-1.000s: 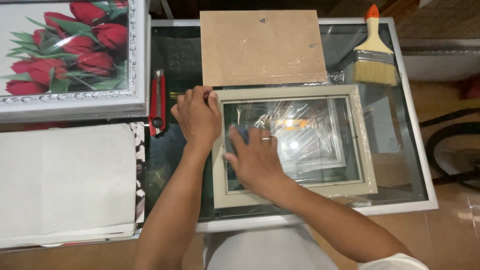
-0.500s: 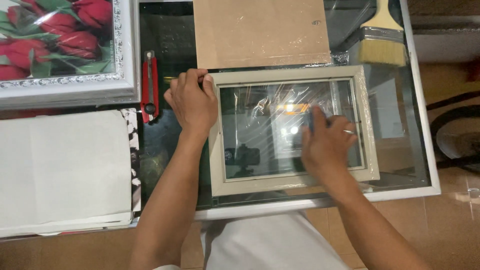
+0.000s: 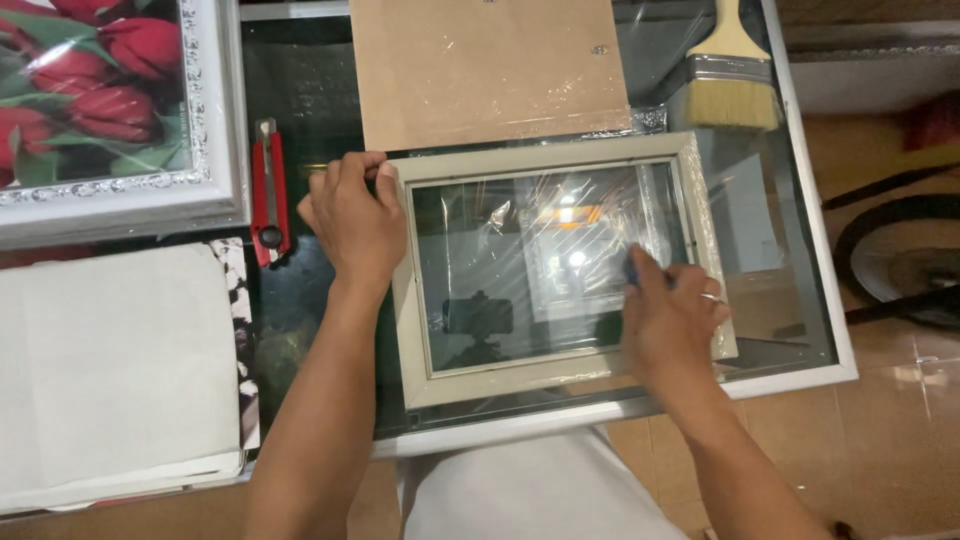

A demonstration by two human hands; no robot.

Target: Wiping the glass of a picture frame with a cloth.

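The left hand (image 3: 352, 222) sits curled over the upper left corner of a pale picture frame (image 3: 545, 375), fingers bent down on the moulding, thumb toward the glass, pinning it flat. The right hand (image 3: 672, 322), a ring on one finger, lies on the lower right part of the frame with fingers together, pressing something small and dark blue against the glass (image 3: 520, 260); what it is cannot be made out.

The frame lies flat in the middle of the picture on a glass-topped table (image 3: 835, 330), its near edge close to the table's front rim. It looks stiff and fairly light, but the pane is breakable, slick and shiny, so the moulding's edges and corners seem the safer grip.

Above it lies a brown backing board (image 3: 490, 70); at upper right a paintbrush (image 3: 732, 90); left of the left hand a red utility knife (image 3: 266, 190); upper left a framed tulip print (image 3: 110, 110); lower left white paper (image 3: 110, 370).
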